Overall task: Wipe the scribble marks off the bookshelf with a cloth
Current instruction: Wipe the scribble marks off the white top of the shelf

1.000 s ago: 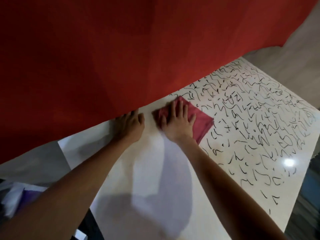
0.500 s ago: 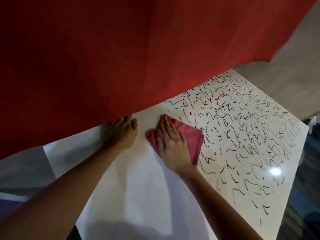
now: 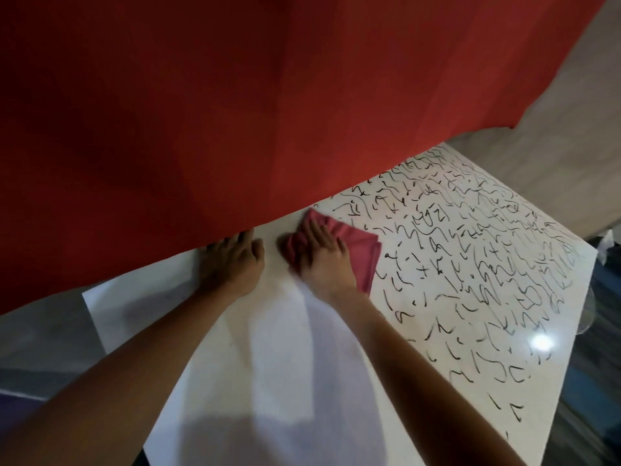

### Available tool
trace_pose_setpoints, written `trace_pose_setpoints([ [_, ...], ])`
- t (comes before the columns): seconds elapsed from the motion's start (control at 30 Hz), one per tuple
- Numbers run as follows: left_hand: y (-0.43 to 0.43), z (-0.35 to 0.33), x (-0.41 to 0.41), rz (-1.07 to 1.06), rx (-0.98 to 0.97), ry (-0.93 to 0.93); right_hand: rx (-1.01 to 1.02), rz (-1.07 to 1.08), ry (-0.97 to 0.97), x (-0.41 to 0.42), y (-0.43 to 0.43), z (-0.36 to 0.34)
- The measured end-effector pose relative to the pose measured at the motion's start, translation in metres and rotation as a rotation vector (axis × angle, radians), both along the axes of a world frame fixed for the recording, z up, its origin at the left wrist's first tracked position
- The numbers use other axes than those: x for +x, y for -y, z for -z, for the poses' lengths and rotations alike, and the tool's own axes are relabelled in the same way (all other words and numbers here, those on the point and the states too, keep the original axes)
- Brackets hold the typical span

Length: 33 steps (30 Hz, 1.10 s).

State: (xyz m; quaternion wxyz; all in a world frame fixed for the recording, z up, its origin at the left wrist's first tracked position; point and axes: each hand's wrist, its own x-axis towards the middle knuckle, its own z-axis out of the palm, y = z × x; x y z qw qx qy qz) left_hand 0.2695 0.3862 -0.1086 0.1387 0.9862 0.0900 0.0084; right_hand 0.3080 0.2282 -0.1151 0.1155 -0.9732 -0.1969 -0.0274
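Cloth (image 3: 358, 245) pressed on bookshelf (image 3: 268, 364) under right hand (image 3: 324, 262), fingers (image 3: 315, 233) straight, left hand (image 3: 232, 262) resting released beside cloth, scribbles (image 3: 470, 264) beyond cloth

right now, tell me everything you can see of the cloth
The cloth is dark pink, soft-looking fabric, folded into a flat pad with layered edges showing at its right corner. It lies flat on the white bookshelf surface, where the clean part meets the black scribble marks. The right hand presses on it with straight fingers, covering its left half. Nothing else touches it.
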Motion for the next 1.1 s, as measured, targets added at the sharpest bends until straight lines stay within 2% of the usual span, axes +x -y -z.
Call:
trace_pose_setpoints([
  [0.1, -0.005, 0.007, 0.003, 0.007, 0.051, 0.069, 0.102, -0.103, 0.107, -0.031, 0.008, 0.005],
  [0.2, -0.004, 0.007, 0.003, 0.025, 0.04, 0.054, 0.112, -0.157, 0.079, -0.009, 0.02, 0.003],
  [0.27, -0.003, 0.006, 0.003, 0.004, 0.015, 0.061, 0.06, -0.08, 0.084, 0.027, 0.025, -0.001],
  [0.37, -0.003, 0.01, 0.005, -0.045, 0.07, 0.055, 0.021, 0.138, -0.079, 0.082, 0.022, -0.01],
  [0.47, -0.004, 0.012, 0.004, -0.044, 0.029, 0.084, 0.037, 0.235, -0.08, 0.09, 0.009, -0.012],
  [0.57, -0.005, 0.015, 0.006, -0.029, 0.005, 0.113, -0.009, 0.114, -0.093, 0.055, -0.007, -0.006],
  [0.67, -0.005, 0.014, 0.005, 0.007, 0.024, 0.099, 0.004, -0.099, 0.014, 0.008, -0.009, -0.004],
  [0.77, -0.008, 0.013, 0.005, 0.028, 0.045, 0.106, -0.058, -0.184, -0.007, 0.006, 0.005, -0.01],
  [0.87, -0.008, 0.014, 0.006, 0.035, 0.121, 0.026, -0.152, -0.065, -0.051, 0.049, 0.021, -0.01],
  [0.97, -0.01, 0.014, -0.002, 0.091, 0.099, 0.038, -0.096, 0.172, -0.125, 0.09, 0.022, -0.012],
  [1.07, -0.014, 0.021, -0.016, 0.222, 0.129, 0.117, -0.07, 0.247, -0.157, 0.096, 0.013, -0.012],
  [1.1, -0.014, 0.021, -0.023, 0.24, 0.165, 0.089, -0.081, 0.237, -0.168, 0.088, 0.009, -0.013],
])
